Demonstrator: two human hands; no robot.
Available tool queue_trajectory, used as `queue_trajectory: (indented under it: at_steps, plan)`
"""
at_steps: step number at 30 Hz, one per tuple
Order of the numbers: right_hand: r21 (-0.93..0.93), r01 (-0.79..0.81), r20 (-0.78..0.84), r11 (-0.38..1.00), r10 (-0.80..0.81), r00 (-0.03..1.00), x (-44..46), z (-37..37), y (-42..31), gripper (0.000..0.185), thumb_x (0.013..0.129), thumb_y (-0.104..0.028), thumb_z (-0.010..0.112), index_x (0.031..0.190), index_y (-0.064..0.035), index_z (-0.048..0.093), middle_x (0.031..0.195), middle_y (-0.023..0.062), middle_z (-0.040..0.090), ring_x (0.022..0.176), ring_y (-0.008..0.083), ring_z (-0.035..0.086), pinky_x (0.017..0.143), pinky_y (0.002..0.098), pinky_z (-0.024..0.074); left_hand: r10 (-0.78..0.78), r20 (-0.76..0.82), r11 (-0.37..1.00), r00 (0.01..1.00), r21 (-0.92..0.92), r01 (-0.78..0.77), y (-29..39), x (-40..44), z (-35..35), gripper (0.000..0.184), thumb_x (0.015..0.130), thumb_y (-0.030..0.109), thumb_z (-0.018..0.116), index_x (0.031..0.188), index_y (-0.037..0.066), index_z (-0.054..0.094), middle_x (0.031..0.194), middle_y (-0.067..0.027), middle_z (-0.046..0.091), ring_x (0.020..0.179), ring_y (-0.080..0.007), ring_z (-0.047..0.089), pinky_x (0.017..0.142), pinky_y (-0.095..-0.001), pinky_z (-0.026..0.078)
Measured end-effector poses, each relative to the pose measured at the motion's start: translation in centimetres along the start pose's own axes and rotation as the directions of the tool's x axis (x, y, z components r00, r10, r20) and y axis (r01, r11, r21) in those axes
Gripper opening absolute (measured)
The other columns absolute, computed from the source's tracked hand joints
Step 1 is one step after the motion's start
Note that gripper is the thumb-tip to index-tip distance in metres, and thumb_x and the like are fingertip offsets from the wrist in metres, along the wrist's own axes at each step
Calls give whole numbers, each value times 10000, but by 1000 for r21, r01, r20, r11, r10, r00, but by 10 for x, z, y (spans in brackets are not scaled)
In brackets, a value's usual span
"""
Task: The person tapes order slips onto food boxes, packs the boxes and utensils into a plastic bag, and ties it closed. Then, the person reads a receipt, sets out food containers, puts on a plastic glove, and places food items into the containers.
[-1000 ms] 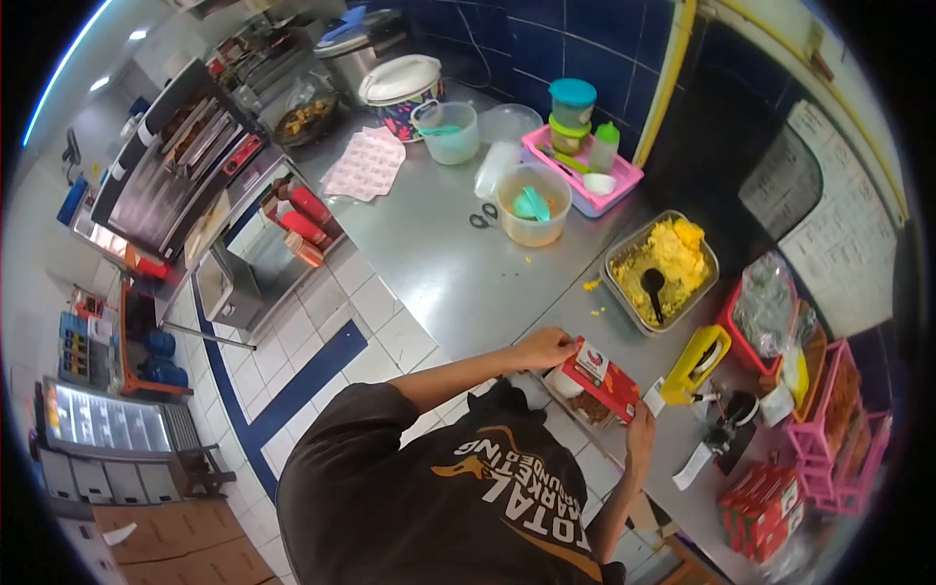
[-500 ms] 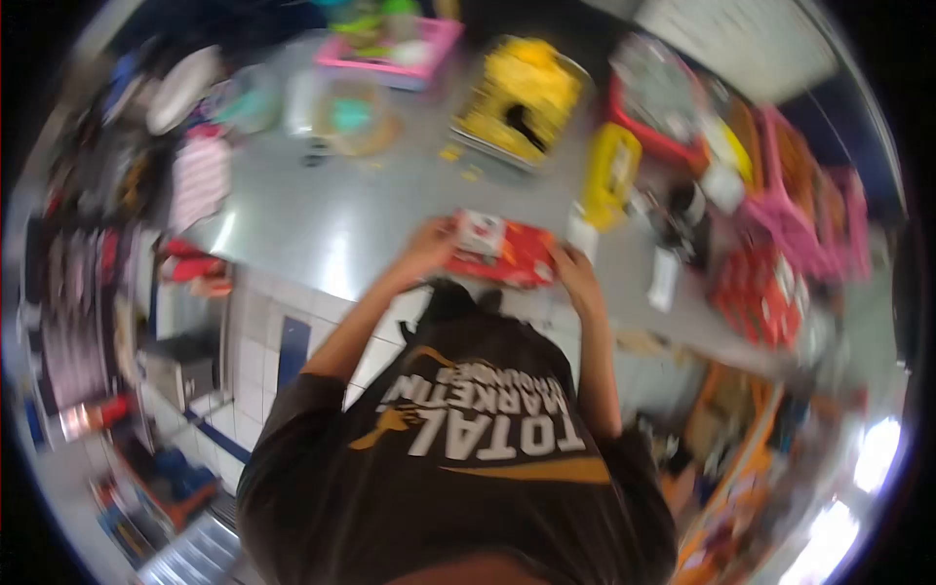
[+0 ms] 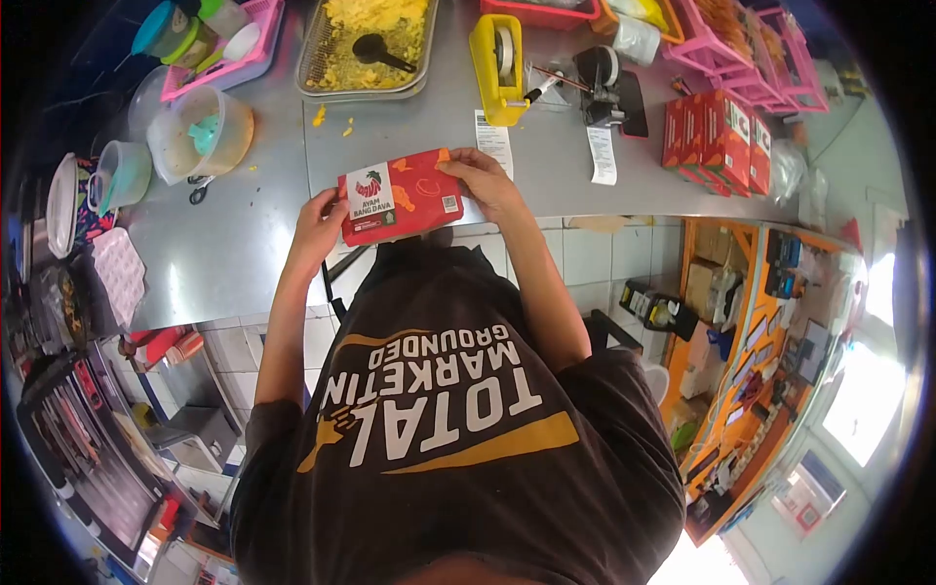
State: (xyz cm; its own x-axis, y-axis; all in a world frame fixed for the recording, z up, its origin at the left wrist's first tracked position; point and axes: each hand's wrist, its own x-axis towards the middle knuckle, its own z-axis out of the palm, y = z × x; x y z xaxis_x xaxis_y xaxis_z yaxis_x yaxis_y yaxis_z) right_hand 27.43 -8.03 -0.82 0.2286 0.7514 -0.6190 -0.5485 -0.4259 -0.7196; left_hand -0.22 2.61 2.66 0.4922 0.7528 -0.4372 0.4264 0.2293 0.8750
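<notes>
At the near edge of the metal table I hold a red food box (image 3: 419, 207) with a white label reading "Ayam Bang Dava". My left hand (image 3: 318, 229) grips its left end, fingers curled at the corner. On the upper right corner, my right hand (image 3: 487, 185) pinches the box between thumb and fingers. The box looks closed, with its right end a little higher in the view. Just beyond my right hand lies a printed paper receipt (image 3: 494, 138), partly covered.
Behind stands a metal tray (image 3: 363, 96) of yellow food with a black scoop (image 3: 382, 51). A yellow tape dispenser (image 3: 499, 68), another receipt (image 3: 603, 154) and stacked red boxes (image 3: 717, 141) are to the right. A plastic tub (image 3: 229, 132) sits left; orange shelving (image 3: 741, 322) is below right.
The view has swung and steadied, so the table things sit elsewhere in it. Both hands still hold the red box, which now tilts with its right end up.
</notes>
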Motion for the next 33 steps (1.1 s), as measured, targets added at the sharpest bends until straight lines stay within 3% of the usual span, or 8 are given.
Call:
queue_trajectory:
  at_steps: [3, 5, 8, 13, 17, 20, 30, 33]
  plan:
    - [53, 150, -41, 987, -148, 988, -6, 8, 13, 368, 874, -132, 748, 1179, 35, 627, 1018, 86, 684, 869, 146, 653, 785, 301, 533, 30, 13, 998, 999, 47, -30, -3, -4, -2, 306, 974, 145, 594, 1216, -41, 620, 1041, -99, 674, 925, -161, 616, 827, -301, 492]
    - [-504, 447, -159, 739, -589, 793, -24, 22, 17, 293, 919, -103, 687, 1174, 39, 660, 990, 133, 693, 827, 192, 670, 740, 327, 540, 166, -65, 975, 984, 158, -154, -12, -4, 8, 335, 979, 140, 588, 1272, -23, 587, 1170, -166, 638, 989, -240, 650, 842, -349, 523]
    - [-712, 462, -139, 529, -751, 645, -36, 34, 33, 249, 950, -100, 638, 1162, 22, 684, 964, 189, 683, 792, 264, 672, 713, 346, 537, 289, -83, 900, 954, 362, -242, -23, -5, 16, 363, 985, 122, 561, 1325, -4, 547, 1209, -208, 592, 1006, -311, 651, 835, -385, 545]
    - [-915, 223, -101, 336, -726, 681, -62, 34, 30, 306, 1001, -235, 513, 1042, 23, 672, 930, 253, 671, 807, 427, 652, 675, 467, 531, 572, 10, 634, 820, 630, -449, 9, -12, 9, 744, 829, 225, 752, 1460, 43, 403, 1372, -267, 429, 1255, -435, 456, 1033, -486, 418]
    - [-824, 59, -234, 564, -433, 871, -98, 39, 57, 354, 939, -212, 567, 1145, 75, 583, 923, 294, 660, 807, 428, 667, 660, 471, 539, 491, 537, 261, 686, 661, -704, 56, -8, 3, 989, 660, 339, 858, 1497, 106, 387, 1385, -242, 404, 1286, -406, 421, 1076, -500, 369]
    - [-631, 285, -246, 722, -534, 809, -92, 48, 71, 437, 902, -171, 576, 1246, 96, 530, 942, 289, 670, 823, 393, 692, 696, 443, 560, 351, 594, 232, 724, 694, -681, 61, 4, 9, 985, 667, 314, 844, 1512, 120, 375, 1349, -240, 429, 1252, -401, 451, 1050, -490, 395]
    - [-549, 332, -340, 767, -568, 750, -57, 60, 87, 752, 767, -173, 731, 1387, 103, 407, 1193, 272, 569, 937, 289, 668, 769, 357, 576, 173, 554, 208, 814, 788, -580, 72, 13, 18, 915, 738, 391, 775, 1534, 194, 369, 1337, -252, 422, 1202, -392, 481, 1015, -488, 400]
    - [-514, 262, -473, 817, -525, 707, -52, 56, 83, 607, 792, -154, 704, 1314, 93, 517, 1133, 252, 606, 861, 254, 683, 749, 351, 571, 303, 611, 116, 732, 738, -664, 54, 13, 16, 840, 807, 411, 737, 1539, 237, 363, 1355, -271, 389, 1226, -420, 432, 1030, -504, 365]
